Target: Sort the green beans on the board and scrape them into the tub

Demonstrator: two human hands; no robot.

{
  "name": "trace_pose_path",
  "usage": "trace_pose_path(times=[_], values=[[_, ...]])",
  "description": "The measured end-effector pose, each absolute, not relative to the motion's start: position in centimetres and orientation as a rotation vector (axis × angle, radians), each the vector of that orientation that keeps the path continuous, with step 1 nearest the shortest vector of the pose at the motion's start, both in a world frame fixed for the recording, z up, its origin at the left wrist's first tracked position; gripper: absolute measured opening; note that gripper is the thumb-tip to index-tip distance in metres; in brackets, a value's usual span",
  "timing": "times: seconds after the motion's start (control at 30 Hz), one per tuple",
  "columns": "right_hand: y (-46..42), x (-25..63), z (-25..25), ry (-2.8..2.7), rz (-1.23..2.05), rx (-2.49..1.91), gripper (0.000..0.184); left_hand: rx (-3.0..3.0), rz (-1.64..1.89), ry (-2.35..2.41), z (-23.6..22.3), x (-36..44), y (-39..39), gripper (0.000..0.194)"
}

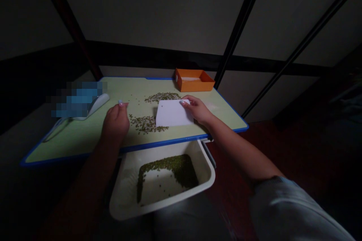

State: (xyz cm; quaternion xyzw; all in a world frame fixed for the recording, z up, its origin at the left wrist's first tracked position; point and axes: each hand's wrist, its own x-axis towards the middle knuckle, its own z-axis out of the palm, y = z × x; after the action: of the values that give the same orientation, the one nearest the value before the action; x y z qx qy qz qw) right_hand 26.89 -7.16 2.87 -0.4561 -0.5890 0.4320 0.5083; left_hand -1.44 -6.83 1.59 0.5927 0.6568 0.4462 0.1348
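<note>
My right hand (196, 109) grips a thin white rectangular card (174, 115) by its right side, the thumb on its near face. The card is tilted over the table, its lower edge beside a scatter of small green-brown grains (143, 123). Behind the card lies a second patch of grains (162, 97). My left hand (115, 121) is closed above the table's left part, thumb and fingertip brought together. Whatever it may pinch is too small to make out. Below the near edge, a white plastic tub (206, 165) holds a layer of green grains (183, 169), mostly at its back and right.
An orange open box (195, 86) stands at the table's back right corner. On the left lie a white lamp-like object (98, 103) with a cable and a blurred-out blue patch. The pale green table (121, 86) has a blue rim; panelled walls stand close behind it.
</note>
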Motion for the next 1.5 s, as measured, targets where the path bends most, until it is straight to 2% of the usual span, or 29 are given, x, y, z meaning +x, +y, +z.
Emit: trace_pose_path(times=[0.53,0.87,1.5], values=[[-7.4,29.2,2.4,-1.370,0.971,-1.109,0.053,1.635,1.252,1.935,2.5,-0.7,-7.6,0.054],[-7.6,29.6,2.2,-1.414,1.037,-1.087,0.056,1.725,1.249,1.919,1.8,-1.1,-7.0,0.061],[-8.0,30.2,1.8,-1.397,0.985,-1.123,0.056,1.683,1.314,1.923,1.5,-1.1,-7.1,0.053]])
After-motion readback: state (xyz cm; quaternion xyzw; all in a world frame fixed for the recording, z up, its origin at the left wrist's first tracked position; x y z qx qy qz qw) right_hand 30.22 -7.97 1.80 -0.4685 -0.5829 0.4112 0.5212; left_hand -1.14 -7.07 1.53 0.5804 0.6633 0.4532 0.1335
